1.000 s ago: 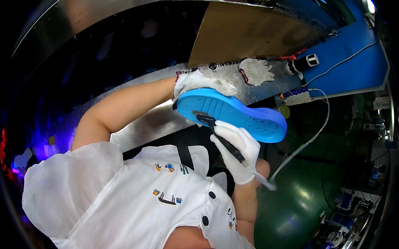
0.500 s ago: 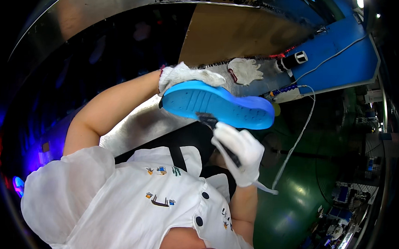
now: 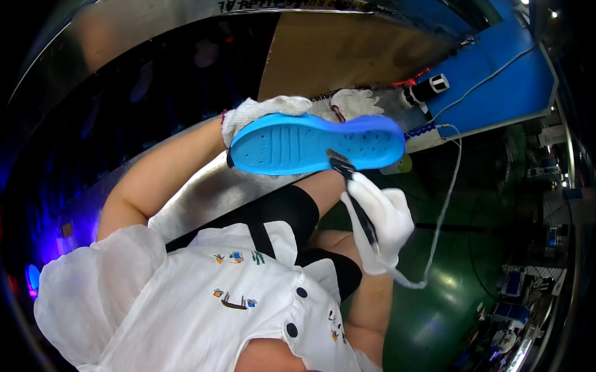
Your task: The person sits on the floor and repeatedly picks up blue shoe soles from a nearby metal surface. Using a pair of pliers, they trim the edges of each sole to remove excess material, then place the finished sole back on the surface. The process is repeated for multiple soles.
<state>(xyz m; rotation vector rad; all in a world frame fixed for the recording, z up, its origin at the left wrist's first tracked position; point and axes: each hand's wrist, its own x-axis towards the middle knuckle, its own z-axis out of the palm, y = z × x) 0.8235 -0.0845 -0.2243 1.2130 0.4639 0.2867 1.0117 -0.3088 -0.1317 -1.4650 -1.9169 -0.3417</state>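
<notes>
Head view: left fingers (image 3: 289,106) gripping one blue sole (image 3: 306,144), right fingers (image 3: 372,193) one brush (image 3: 343,166).

The person's gloved left hand (image 3: 268,109) grips a blue shoe sole (image 3: 293,142) by its far edge, the ridged, dotted face showing. The gloved right hand (image 3: 388,220) holds a black brush (image 3: 343,166), bristles at the sole's middle. I can see another white glove (image 3: 356,102) just behind, a brown cardboard sheet (image 3: 343,55) beyond, and a pale tube (image 3: 449,192) hanging near the right hand.

The blue sole (image 3: 300,146) looks matt, the metal ledge (image 3: 199,187) glossy.
</notes>
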